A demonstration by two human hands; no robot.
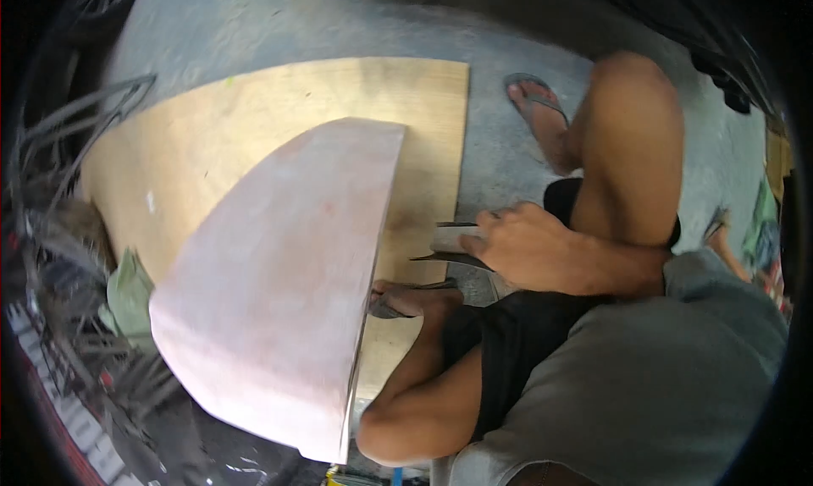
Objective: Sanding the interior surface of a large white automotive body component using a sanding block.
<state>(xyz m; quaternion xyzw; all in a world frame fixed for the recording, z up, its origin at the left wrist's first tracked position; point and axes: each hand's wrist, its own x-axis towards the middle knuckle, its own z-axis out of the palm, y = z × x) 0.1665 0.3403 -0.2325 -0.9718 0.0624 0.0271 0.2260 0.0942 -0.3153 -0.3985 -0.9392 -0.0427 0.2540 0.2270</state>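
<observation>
Step in hand, as I read it: work along the edge of the pink panel (pixel 279 283), the big curved-edge sheet filling the centre-left of the frame. It stands tilted on its edge, over the plywood sheet (pixel 254 122) that lies flat on the concrete floor (pixel 500 147). It looks blurred, so possibly in motion; can't confirm.

Right hand (pixel 529 249), right of centre: fingers closed around a dark metal tool (pixel 449 240) with flat blades, looks like snips or shears, tips pointing left toward the panel's straight edge. Tool is near the edge, not touching it.

Left hand: not visible. Probably behind the panel, holding it up; can't tell the fingers' state.

Next move, my judgement: tool has to be brought square to the panel's thin edge, and the panel has to be held steady first.

Around:
- 1 sandalled foot (pixel 415 300) just under the panel's right edge, resting on the plywood, close to the tool's path.
- Other foot in a sandal (pixel 538 113) at upper right on the concrete.
- Raised knee (pixel 635 130) right behind the tool hand, limits elbow room.
- Metal wire scrap (pixel 76 139) and clutter along the left rim, green cloth (pixel 127 295) at the panel's lower left.

Main obstruction: panel hides its own far side and the left hand.
</observation>
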